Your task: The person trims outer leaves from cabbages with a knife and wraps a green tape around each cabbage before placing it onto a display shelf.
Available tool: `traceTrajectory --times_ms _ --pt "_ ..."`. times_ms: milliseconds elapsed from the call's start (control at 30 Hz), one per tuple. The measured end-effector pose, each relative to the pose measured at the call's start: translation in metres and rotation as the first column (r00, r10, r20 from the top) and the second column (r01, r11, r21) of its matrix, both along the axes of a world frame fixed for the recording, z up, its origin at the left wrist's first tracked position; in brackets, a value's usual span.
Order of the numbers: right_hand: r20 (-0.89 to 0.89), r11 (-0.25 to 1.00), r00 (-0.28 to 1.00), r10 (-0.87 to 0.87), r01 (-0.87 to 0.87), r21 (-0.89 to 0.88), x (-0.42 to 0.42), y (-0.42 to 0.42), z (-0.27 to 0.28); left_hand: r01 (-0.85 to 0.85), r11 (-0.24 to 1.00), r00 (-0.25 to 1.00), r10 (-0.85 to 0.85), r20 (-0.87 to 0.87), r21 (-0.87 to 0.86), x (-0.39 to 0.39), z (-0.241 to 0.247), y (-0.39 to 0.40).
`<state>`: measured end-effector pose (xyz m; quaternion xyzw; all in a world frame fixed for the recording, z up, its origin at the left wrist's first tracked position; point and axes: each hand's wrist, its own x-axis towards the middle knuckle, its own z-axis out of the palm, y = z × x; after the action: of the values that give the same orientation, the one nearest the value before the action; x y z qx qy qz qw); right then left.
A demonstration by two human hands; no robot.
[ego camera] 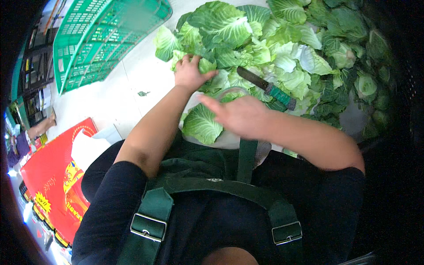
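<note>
My left hand (191,73) rests with spread fingers on a cabbage leaf at the left edge of a heap of loose cabbage leaves (228,26). Whether it grips that leaf cannot be told. My right hand (237,114), slightly blurred, is raised over the near side of the heap with its index finger extended; its other fingers are partly hidden. Below and left of it, a large green leaf (203,124) lies on a pale rounded surface. A knife (253,78) with a dark blade and a green-wrapped handle lies on the leaves beyond my right hand.
Green slatted plastic crates (99,46) stand at upper left on the pale tiled floor (109,96). Whole cabbages (366,84) lie at the right. A red printed box (53,165) is at lower left. Another person's bare limb (43,127) shows at the far left.
</note>
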<state>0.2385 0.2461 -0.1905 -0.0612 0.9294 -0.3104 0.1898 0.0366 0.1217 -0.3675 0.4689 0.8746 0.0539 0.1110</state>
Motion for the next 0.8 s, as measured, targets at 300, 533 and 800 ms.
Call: traceTrajectory --times_ms 300,533,800 --pt "0.041 0.978 0.981 -0.189 0.184 0.095 0.037 0.048 -0.014 -0.468 0.884 0.282 0.143 0.949 0.006 -0.008 0.083 -0.029" --pt "-0.129 0.669 0.894 -0.428 0.218 -0.710 -0.021 0.040 0.063 0.096 0.992 0.130 0.073 0.989 -0.086 -0.031 0.305 -0.021" --pt "0.699 -0.248 0.712 0.063 0.690 -0.680 -0.032 -0.047 0.042 -0.494 0.434 0.748 -0.229 0.623 0.753 -0.075 0.371 -0.076"
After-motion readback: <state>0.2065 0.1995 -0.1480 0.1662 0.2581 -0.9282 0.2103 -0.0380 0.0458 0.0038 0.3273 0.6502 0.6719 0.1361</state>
